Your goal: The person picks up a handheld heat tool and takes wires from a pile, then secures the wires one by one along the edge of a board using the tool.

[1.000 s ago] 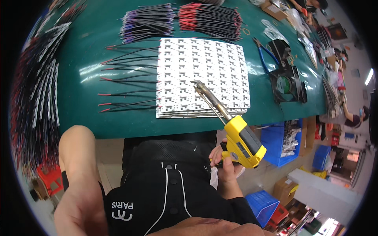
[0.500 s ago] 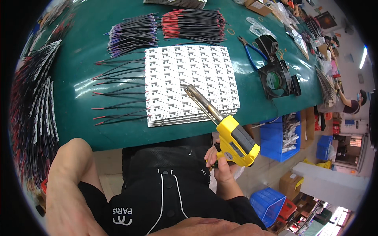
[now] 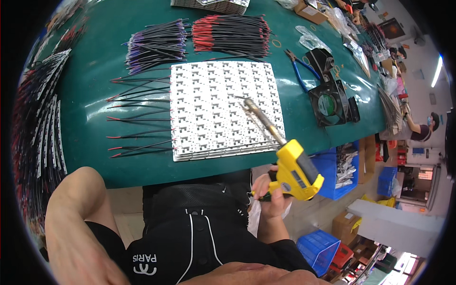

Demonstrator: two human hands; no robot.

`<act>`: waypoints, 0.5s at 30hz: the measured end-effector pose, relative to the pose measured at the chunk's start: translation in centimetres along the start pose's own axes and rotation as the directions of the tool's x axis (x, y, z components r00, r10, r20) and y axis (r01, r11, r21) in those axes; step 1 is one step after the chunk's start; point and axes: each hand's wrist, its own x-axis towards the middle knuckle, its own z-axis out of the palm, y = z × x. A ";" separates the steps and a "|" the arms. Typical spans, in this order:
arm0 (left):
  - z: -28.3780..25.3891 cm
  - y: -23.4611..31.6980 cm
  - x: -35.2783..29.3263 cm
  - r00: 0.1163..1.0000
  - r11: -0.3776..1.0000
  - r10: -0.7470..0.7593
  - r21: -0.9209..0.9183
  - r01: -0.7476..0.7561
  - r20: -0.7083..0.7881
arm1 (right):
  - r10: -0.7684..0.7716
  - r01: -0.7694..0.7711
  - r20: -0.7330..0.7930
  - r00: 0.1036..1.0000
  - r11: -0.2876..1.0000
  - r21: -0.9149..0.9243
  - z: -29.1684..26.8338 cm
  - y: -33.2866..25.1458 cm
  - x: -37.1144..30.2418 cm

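Observation:
My right hand (image 3: 270,197) is closed around the grip of a yellow soldering gun (image 3: 297,171). Its long metal barrel points up and left, and the tip is over the top sheet of a stack of white circuit board panels (image 3: 223,104). I cannot tell whether the tip touches the sheet. Thin red and black wires (image 3: 140,118) stick out to the left from the stack's left edge. My left arm (image 3: 76,218) is bent at the lower left, its forearm running out past the lower edge, so the left hand is out of sight.
On the green table (image 3: 142,171), bundles of purple-black wires (image 3: 156,45) and red-black wires (image 3: 230,34) lie beyond the stack. Blue-handled pliers (image 3: 301,71) and a black fan (image 3: 327,102) stand right of it. Wired strips (image 3: 42,133) pile up at the left. Blue crates (image 3: 318,247) are below right.
The soldering gun in my right hand has moved right and slightly away over the panel. The whole view has shifted a little. My left arm remains bent.

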 end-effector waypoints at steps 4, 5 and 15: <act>-4.1 -0.6 -1.0 0.947 0.983 -0.140 0.155 0.098 0.289 | -0.132 0.142 -0.079 0.988 0.982 0.125 -0.6 0.5 3.5; -6.4 -5.3 -3.7 0.987 0.988 -0.144 -0.050 0.148 0.071 | -0.182 0.203 -0.179 0.967 0.974 0.102 -3.5 0.8 4.0; -18.9 -21.5 -5.1 0.559 0.103 -0.450 0.582 0.807 -0.696 | -0.168 0.262 -0.224 0.960 0.822 0.506 -6.5 3.5 9.6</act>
